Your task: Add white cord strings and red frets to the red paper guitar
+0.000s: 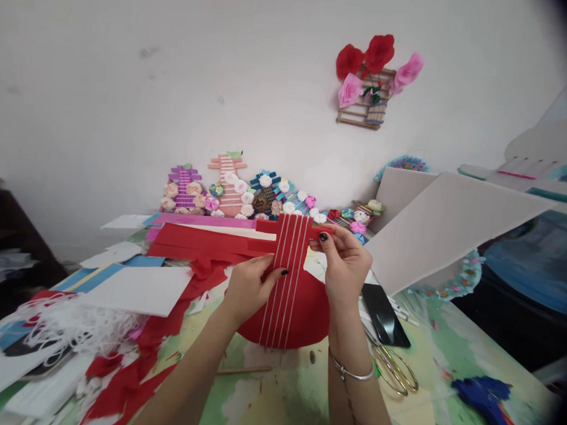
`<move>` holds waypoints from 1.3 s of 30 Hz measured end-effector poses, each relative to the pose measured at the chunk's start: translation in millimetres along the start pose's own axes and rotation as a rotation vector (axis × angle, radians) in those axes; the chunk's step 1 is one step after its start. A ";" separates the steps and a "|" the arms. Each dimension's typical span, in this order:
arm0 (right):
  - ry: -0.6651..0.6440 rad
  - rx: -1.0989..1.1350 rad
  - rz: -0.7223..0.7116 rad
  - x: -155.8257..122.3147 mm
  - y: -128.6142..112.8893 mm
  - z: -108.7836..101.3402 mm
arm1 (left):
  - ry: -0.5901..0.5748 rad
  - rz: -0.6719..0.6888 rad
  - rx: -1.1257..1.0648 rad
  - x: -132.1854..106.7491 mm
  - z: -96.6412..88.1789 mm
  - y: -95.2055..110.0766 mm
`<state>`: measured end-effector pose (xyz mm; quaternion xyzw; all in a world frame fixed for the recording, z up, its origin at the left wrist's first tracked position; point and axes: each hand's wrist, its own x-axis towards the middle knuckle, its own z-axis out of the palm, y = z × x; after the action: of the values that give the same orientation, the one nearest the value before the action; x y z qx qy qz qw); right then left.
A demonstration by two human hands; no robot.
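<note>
A red pipa-shaped craft piece (pixel 308 306) with white strings down its front is held up over the table. My left hand (pixel 250 286) grips its neck on the left side, thumb on the front and the other fingers partly hidden behind. At the upper right, my right hand (pixel 347 258) pinches a short red peg strip (pixel 320 231) that sticks out from the neck. Two similar pegs stick out on the left of the neck. Whether the right-hand peg is fixed to the neck, I cannot tell.
Red strips (pixel 194 241), white board (pixel 141 288) and tangled white string (pixel 84 329) lie to the left. On the right are a black phone (pixel 386 315), gold-handled scissors (pixel 394 368) and a blue glue gun (pixel 484 399). Finished flower-decorated crafts (pixel 228 189) lean against the wall.
</note>
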<state>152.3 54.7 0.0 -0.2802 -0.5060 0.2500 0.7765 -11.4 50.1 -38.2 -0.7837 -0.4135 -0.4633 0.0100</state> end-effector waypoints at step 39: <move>-0.232 0.084 0.250 -5.6 0.2 12.5 | 0.255 -0.344 -0.736 46.6 -48.8 8.4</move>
<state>138.7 53.3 0.4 -0.2776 -0.5427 0.3962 0.6866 -30.3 54.8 27.0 -0.5910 -0.3407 -0.6681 -0.2971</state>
